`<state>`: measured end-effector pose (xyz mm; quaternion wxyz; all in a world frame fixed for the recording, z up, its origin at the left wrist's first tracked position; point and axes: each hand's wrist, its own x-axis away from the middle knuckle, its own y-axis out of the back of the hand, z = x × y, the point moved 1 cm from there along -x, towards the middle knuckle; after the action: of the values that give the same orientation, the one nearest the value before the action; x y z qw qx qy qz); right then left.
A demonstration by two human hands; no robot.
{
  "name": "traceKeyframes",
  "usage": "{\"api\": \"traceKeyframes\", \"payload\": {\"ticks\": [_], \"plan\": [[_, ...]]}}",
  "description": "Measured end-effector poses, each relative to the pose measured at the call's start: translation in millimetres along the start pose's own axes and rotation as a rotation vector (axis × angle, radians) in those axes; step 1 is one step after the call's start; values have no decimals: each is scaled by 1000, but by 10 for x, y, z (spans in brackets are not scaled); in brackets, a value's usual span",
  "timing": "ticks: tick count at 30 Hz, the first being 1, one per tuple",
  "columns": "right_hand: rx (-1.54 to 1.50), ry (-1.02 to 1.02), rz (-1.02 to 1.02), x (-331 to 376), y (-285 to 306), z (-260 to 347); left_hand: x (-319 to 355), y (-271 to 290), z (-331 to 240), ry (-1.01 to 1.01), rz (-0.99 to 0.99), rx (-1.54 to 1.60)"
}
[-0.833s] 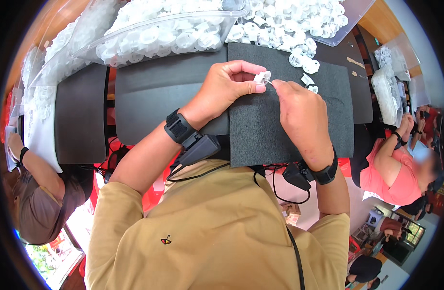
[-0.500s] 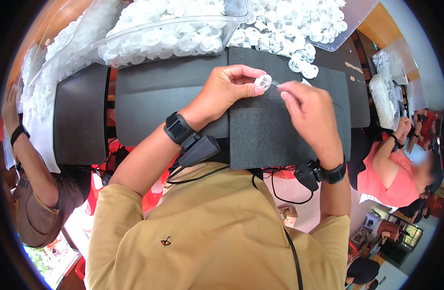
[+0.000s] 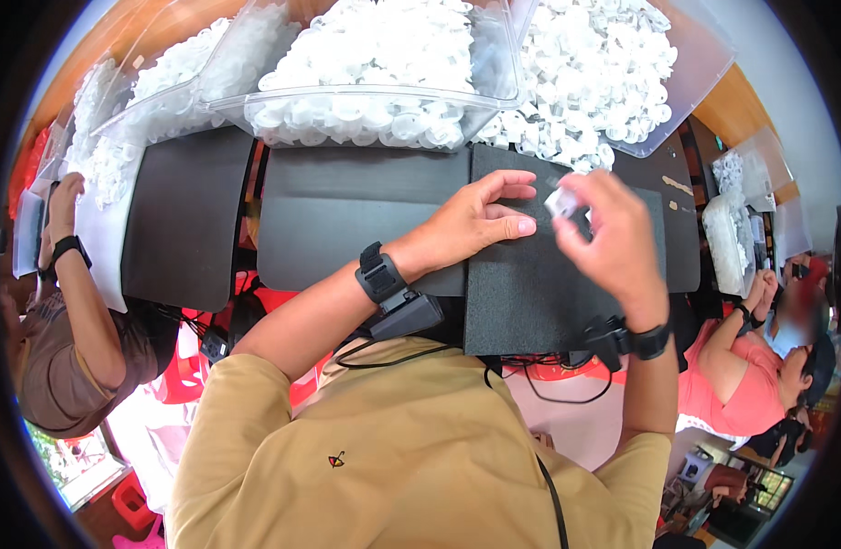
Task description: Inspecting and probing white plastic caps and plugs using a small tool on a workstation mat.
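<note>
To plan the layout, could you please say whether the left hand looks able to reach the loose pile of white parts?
Probably yes: the left hand looks empty, and only dark mat seems to lie between it and the pile; the right hand sits to its right.

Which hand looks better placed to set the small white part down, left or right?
Probably the right hand: it appears to hold the blurred white part at its fingers, close to the pile of loose white parts. The left hand shows nothing between its parted thumb and fingers.
</note>
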<state>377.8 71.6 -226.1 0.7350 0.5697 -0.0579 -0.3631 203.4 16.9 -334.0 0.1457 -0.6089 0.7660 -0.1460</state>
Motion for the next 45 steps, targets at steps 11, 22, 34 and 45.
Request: {"api": "traceKeyframes", "payload": {"ticks": [11, 22, 34, 45], "plan": [[176, 7, -118, -667, 567, -277, 1, -70, -77, -122, 276, -509], [112, -548, 7, 668, -97, -685, 3, -175, -214, -29, 307, -606], [-392, -397, -188, 646, -226, -141, -92, -359, -58, 205, 109, 93], [-713, -492, -116, 510, -249, -168, -81, -222, -15, 237, 77, 246]]}}
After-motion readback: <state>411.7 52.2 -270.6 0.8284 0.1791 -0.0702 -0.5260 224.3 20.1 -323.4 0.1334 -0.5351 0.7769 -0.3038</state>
